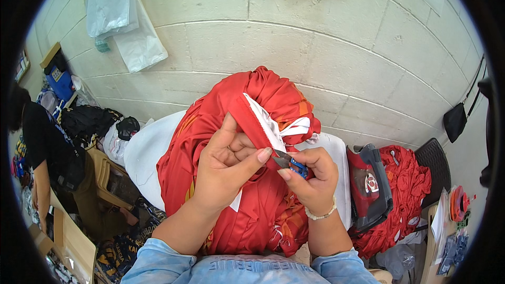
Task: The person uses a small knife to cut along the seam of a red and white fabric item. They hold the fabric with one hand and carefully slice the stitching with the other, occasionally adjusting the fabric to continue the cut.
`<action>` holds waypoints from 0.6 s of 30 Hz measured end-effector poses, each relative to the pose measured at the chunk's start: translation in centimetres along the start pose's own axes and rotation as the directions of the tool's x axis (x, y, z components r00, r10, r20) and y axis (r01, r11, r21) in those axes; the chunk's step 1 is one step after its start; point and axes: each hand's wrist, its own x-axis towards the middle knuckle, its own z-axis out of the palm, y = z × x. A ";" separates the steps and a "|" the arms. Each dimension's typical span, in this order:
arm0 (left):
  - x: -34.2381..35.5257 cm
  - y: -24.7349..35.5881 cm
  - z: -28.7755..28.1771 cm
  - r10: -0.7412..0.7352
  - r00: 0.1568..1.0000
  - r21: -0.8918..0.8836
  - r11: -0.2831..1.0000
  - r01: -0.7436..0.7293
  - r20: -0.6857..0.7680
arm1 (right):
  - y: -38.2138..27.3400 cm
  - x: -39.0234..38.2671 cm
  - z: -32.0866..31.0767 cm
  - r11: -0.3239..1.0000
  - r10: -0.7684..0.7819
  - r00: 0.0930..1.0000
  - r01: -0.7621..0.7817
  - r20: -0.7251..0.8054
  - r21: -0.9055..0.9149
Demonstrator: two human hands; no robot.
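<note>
A big heap of red fabric (194, 142) with orange and white parts lies in front of me on a white surface. My left hand (229, 160) pinches a folded red edge with white lining (256, 121), held up above the heap. Close by on its right, my right hand (314, 176) is closed round small blue-handled thread snips (298, 168). The dark blades point left, near the lower end of the edge and my left thumb. Whether they touch a thread is too small to tell.
The white table (150, 152) shows on both sides of the heap. To the right stand a red and grey plastic case (371, 189) and more red fabric (405, 179). A person in black (58, 152) bends at the far left. A pale block wall (210, 42) rises behind.
</note>
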 end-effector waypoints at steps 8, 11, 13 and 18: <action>-0.1 0.1 0.2 -0.047 0.998 -0.014 0.999 0.046 -0.033 | 0.1 0.1 0.6 0.954 0.142 0.989 -0.127 -0.034 0.271; -0.1 0.2 0.4 -0.016 1.000 0.010 1.000 0.016 0.007 | -0.1 0.4 0.8 0.887 0.227 0.974 -0.201 -0.014 0.416; -0.2 0.2 0.5 -0.038 0.999 0.036 0.999 0.037 0.022 | -0.3 0.4 0.5 0.922 0.175 0.984 -0.179 0.043 0.342; -0.1 0.2 0.7 -0.039 0.999 0.039 0.998 0.040 -0.026 | 0.0 0.6 0.3 0.982 0.140 0.985 -0.152 0.104 0.113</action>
